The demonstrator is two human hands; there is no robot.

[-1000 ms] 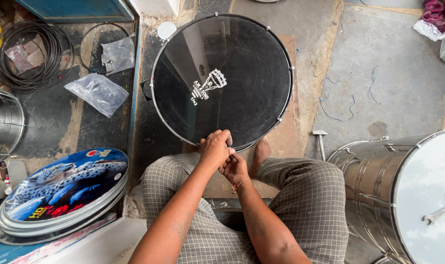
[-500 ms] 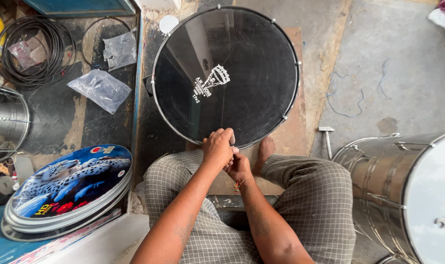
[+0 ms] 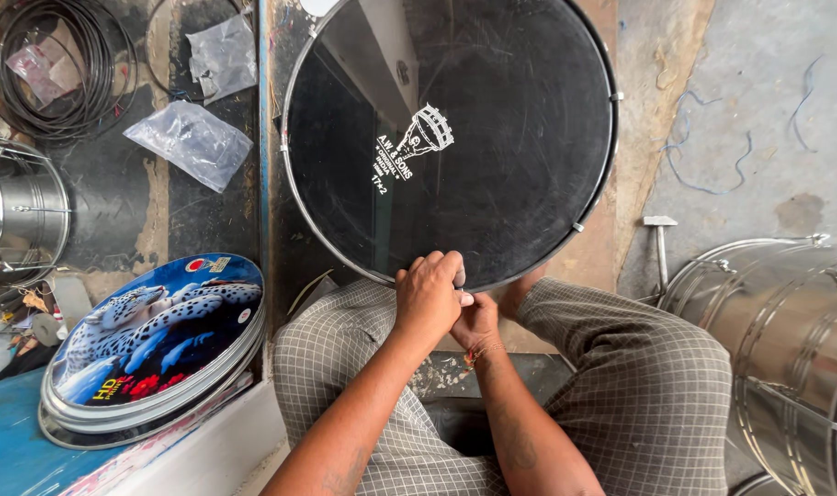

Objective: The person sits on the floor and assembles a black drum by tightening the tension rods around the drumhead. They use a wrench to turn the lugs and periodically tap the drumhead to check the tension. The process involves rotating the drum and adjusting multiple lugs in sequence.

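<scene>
Both hands, left (image 3: 429, 296) over right (image 3: 478, 321), were pinched in a narrow grip on the near rim of the black drum (image 3: 451, 138), which lay just beyond them on the floor; it looked light, its skin taut and dentable, best held by the rim.

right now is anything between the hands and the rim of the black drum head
Nothing visible. The left hand and the right hand are both already at the near rim of the black drum head, bunched together on one spot. Whatever they pinch there is hidden under the fingers.
</scene>
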